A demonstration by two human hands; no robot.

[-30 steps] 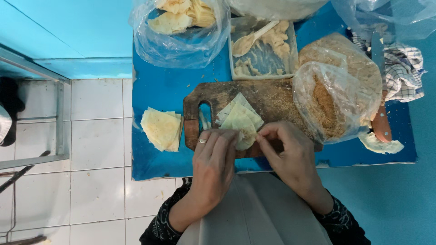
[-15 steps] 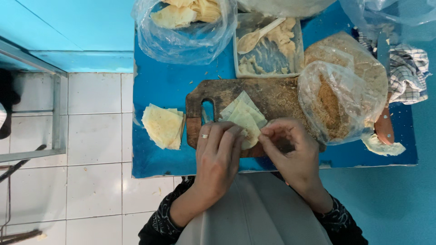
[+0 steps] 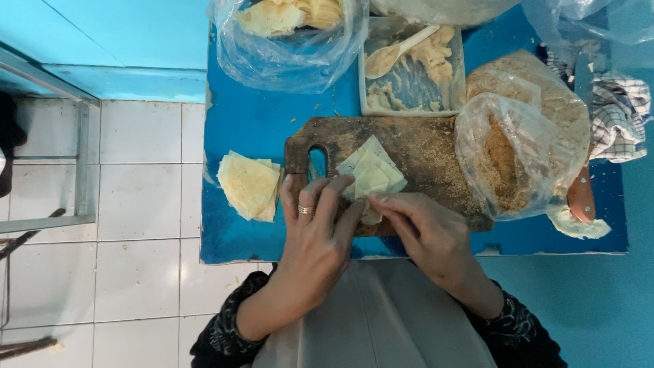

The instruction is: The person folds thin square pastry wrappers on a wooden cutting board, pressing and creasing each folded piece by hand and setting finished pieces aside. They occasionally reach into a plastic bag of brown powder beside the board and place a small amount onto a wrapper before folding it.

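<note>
While both hands work at the near edge of the wooden cutting board (image 3: 415, 160), the left hand (image 3: 319, 235) and right hand (image 3: 426, 235) pinch a pale folded pastry wrapper (image 3: 371, 174) between their fingertips, fingers curled onto its lower corner. The wrapper lies on the board, at 12 o'clock from the hands. A stack of wrappers (image 3: 248, 185) sits at 9 o'clock, a tray of filling (image 3: 409, 68) at 12, a bag of crumbs (image 3: 507, 153) at 3. To fold well, I judge, press the edges evenly and keep the corners aligned.
</note>
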